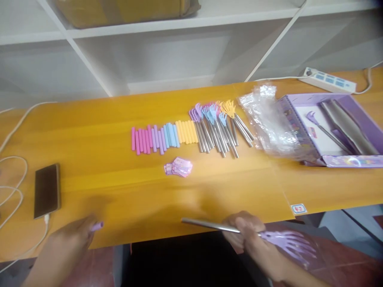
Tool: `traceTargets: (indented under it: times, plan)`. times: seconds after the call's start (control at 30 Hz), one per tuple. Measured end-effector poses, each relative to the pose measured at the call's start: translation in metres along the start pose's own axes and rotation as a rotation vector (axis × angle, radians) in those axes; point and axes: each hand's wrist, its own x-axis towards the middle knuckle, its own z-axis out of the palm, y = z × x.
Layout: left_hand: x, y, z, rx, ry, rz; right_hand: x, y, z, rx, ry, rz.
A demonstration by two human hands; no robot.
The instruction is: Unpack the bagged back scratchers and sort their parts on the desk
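My right hand (247, 231) is closed round the metal rod of a back scratcher (206, 225), near its purple claw head (289, 242). The bare rod end points left over the table's front edge. At the lower left, my left hand (70, 239) is closed on a short purple tube (97, 227), with only one end showing. Further back lie a row of pink tubes (141, 140), purple tubes (158, 138), blue tubes (171, 135) and yellow tubes (187, 132). Beside them is a pile of back scratchers (217, 131) with coloured claw heads. Small pink-and-purple labels (178, 167) lie in front of the row.
On the right a purple box (335, 159) holds another claw-headed scratcher (327, 131) and a grey item. Clear plastic bags (269, 123) lie beside it. A power strip (329, 81) sits at the back right, and a phone (47, 190) with a cable lies on the left.
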Motion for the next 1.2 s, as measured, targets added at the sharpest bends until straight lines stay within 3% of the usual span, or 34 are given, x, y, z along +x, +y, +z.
traceTargets:
  times: [0.07, 0.13, 0.23, 0.3, 0.4, 0.47, 0.57, 0.67, 0.8, 0.93, 1.2]
  plan:
    - [0.019, 0.006, -0.004, 0.028, -0.029, 0.033, -0.001, -0.006, -0.020, -0.040, 0.047, -0.076]
    - [0.057, 0.029, -0.001, 0.023, -0.093, 0.010, 0.007, -0.018, -0.034, -0.026, 0.032, -0.215]
    - [0.143, 0.067, 0.016, -0.091, -0.037, -0.068, 0.033, -0.037, -0.047, 0.082, 0.142, -0.465]
    - [0.204, 0.080, 0.031, -0.141, 0.076, -0.065, 0.054, -0.050, -0.061, 0.151, 0.261, -0.585]
    - [0.274, 0.087, 0.047, -0.089, 0.168, -0.077, 0.083, -0.068, -0.093, 0.203, 0.399, -0.639]
    - [0.301, 0.092, 0.052, -0.016, 0.129, -0.156, 0.100, -0.079, -0.119, 0.197, 0.483, -0.613]
    - [0.316, 0.099, 0.054, 0.108, 0.047, -0.247, 0.128, -0.094, -0.149, 0.049, 0.663, -0.566]
    - [0.318, 0.102, 0.058, 0.198, 0.007, -0.309, 0.161, -0.103, -0.157, -0.321, 0.817, -0.493]
    - [0.313, 0.093, 0.070, 0.185, 0.044, -0.359, 0.206, -0.102, -0.144, -0.933, 0.719, -0.210]
    - [0.304, 0.083, 0.083, 0.174, 0.051, -0.347, 0.233, -0.095, -0.131, -1.287, 0.637, 0.003]
    - [0.296, 0.077, 0.094, 0.202, 0.088, -0.328, 0.248, -0.085, -0.125, -1.434, 0.650, -0.055]
